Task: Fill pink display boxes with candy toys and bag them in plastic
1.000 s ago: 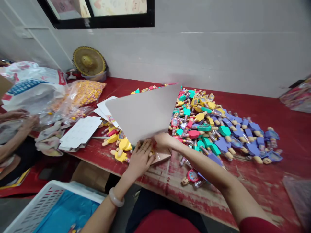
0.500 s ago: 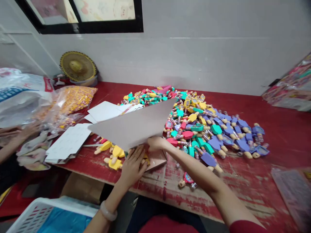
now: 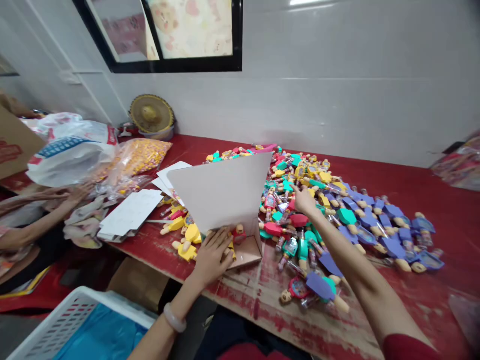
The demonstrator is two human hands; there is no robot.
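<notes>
An open cardboard box point(image 3: 252, 250) with its pale lid point(image 3: 221, 192) raised stands at the table's front edge. Inside it are a red toy point(image 3: 239, 234) with a small bear-like head and, partly covered, some yellow. My left hand point(image 3: 215, 252) lies over the box's left part, fingers stretched out and resting on the contents. To the right spreads a pile of small plastic toys point(image 3: 299, 220) in red, green, yellow and purple, with clear tubes. My right hand point(image 3: 304, 200) reaches into the pile's middle, index finger extended at a green toy point(image 3: 288, 186); its other fingers are partly hidden.
Left of the box lie yellow toys point(image 3: 192, 235) and a stack of white cards point(image 3: 129, 212). Farther left are a bag of orange-yellow pieces point(image 3: 148, 152) and another person's arms point(image 3: 56, 210). Below the table stands a white basket point(image 3: 71, 305) with blue lining.
My right hand has left the box and moved right to the toy pile. The lid now stands more upright, and the red toy in the box shows. The camera view has shifted.
</notes>
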